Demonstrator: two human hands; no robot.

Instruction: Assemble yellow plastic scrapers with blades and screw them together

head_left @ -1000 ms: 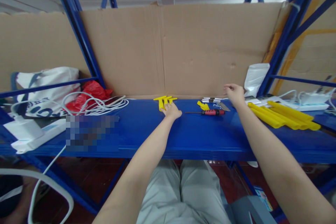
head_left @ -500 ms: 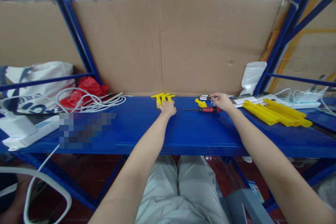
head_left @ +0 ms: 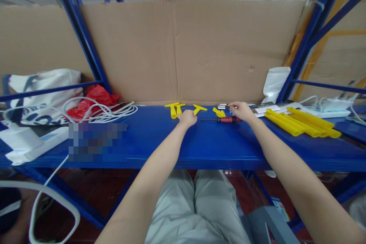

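My left hand (head_left: 188, 119) is closed on a yellow T-shaped piece (head_left: 200, 108), whose crossbar points away from me and up to the right. Just left of that hand, two more yellow T-shaped pieces (head_left: 173, 111) lie side by side. My right hand (head_left: 241, 111) has its fingers pinched together beside some small black-and-white items (head_left: 223, 106); what sits between the fingertips is too small to make out. Below it lies a screwdriver (head_left: 228, 119) with a red and black handle, its shaft toward the left. Small yellow parts (head_left: 219, 113) rest behind the shaft.
Yellow tubes (head_left: 300, 122) lie at the right of the blue shelf (head_left: 160, 148), near white packets (head_left: 265, 109) and a white pouch (head_left: 276, 84). Coiled white cable (head_left: 120, 113), a red bag (head_left: 98, 97) and a power strip (head_left: 37, 148) are on the left. Cardboard (head_left: 214, 53) stands behind.
My left hand has moved slightly right, drawing one yellow T-shaped piece away from the other two and tilting it. My right hand stays in nearly the same place.
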